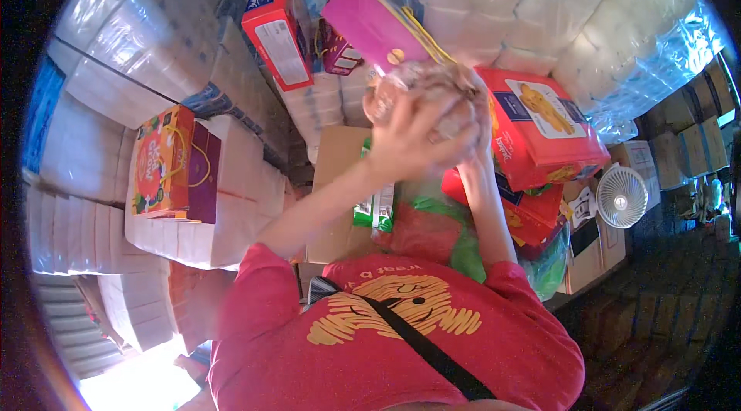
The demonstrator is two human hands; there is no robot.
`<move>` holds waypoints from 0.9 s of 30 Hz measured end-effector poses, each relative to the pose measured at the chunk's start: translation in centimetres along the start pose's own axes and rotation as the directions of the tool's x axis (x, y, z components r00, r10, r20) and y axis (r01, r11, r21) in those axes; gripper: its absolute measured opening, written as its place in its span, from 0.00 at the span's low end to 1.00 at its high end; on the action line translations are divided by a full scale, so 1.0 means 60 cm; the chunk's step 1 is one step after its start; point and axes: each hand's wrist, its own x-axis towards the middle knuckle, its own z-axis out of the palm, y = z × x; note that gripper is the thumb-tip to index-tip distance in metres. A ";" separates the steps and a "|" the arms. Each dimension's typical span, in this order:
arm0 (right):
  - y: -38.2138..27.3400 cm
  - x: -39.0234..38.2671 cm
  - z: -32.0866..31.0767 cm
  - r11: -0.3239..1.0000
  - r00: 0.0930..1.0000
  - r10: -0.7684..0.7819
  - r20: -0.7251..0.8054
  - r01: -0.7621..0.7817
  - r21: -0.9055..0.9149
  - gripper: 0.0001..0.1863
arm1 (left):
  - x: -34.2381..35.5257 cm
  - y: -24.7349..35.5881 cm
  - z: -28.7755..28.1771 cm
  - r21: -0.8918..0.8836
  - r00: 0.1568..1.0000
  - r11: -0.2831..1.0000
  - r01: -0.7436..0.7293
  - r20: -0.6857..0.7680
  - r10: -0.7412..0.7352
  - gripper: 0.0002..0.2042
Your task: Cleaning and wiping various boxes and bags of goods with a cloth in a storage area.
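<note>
Bag [455, 93] handling is underway: we clasp it with left hand [411, 135], fingers spread; blurred right hand's [479, 146] grip, we cannot tell. Next move likely needs steady support.

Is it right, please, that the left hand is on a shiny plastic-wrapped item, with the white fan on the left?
Not quite: the head view shows the white fan on the right; the left hand is on a shiny plastic-wrapped item.

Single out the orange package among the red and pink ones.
It's the yellow-handled orange package on the left, atop a white bundle; the red packages and pink package are farther right.
</note>
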 end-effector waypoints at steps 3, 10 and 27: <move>0.000 -0.003 0.079 0.990 0.859 0.106 -0.501 -0.045 0.132 0.24 | 0.016 -0.066 -0.016 0.048 0.991 0.990 0.130 -0.045 -0.128 0.17; -0.045 -0.038 0.103 1.000 0.962 -0.022 -0.272 0.019 -0.014 0.21 | 0.056 -0.191 -0.050 -0.384 0.775 0.830 0.405 -0.337 -0.534 0.23; -0.074 -0.048 0.084 0.765 0.755 -0.551 -0.356 0.285 -0.578 0.14 | 0.100 -0.067 -0.065 -0.473 0.934 0.807 0.354 0.127 -0.335 0.23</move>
